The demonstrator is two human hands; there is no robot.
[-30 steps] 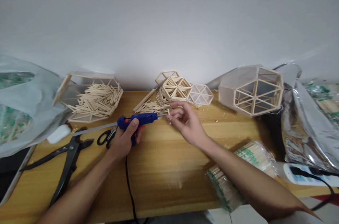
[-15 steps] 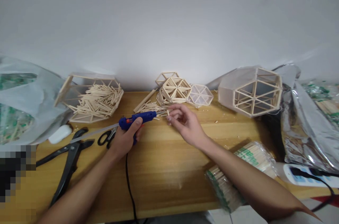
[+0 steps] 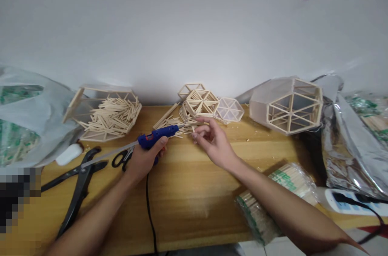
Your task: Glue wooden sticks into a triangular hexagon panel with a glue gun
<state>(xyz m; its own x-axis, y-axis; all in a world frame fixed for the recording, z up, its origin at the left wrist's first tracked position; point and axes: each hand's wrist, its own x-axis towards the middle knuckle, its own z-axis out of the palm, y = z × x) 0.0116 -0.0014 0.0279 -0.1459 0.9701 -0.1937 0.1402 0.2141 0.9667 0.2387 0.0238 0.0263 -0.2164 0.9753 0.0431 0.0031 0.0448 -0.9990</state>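
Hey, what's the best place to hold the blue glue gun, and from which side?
Best grip the blue glue gun by its handle, likely from the rear and near side, where the left hand is: its nozzle points away, toward the right hand.

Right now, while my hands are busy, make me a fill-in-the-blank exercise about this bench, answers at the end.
1. The left hand grips a glue gun whose body is mostly ____.
2. A short wooden stick is pinched in the ____ hand.
3. The plastic-wrapped pack of sticks bears printing coloured ____.

Missing words: blue; right; green.
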